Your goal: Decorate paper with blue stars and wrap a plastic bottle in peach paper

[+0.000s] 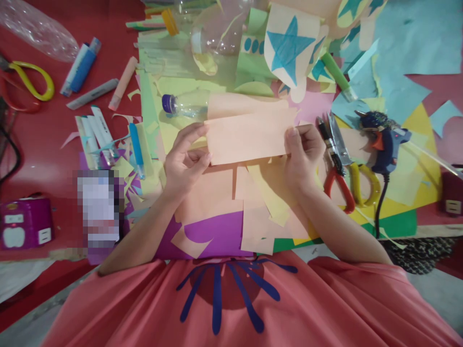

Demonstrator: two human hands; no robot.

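The surface (pixel 34 161) is glossy and red. Toward its far left lies a clear bottle (pixel 43 33), with 2 blue markers (pixel 85 62), a grey marker (pixel 90 95) and a peach marker (pixel 123 84) nearer the middle. A purple box (pixel 25 224) sits by the near edge, at left. Along that edge, centre to right, lie purple paper (pixel 220 229) and green paper (pixel 398 224); blue paper (pixel 415 41) covers the far right, and a blue scrap (pixel 445 118) lies toward the right edge.

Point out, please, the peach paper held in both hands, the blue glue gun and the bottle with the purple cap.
Peach paper (pixel 249 137): head view, middle of the facing side.
Blue glue gun (pixel 388 150): head view, on the body.
Bottle with the purple cap (pixel 191 104): head view, clear plastic wall.
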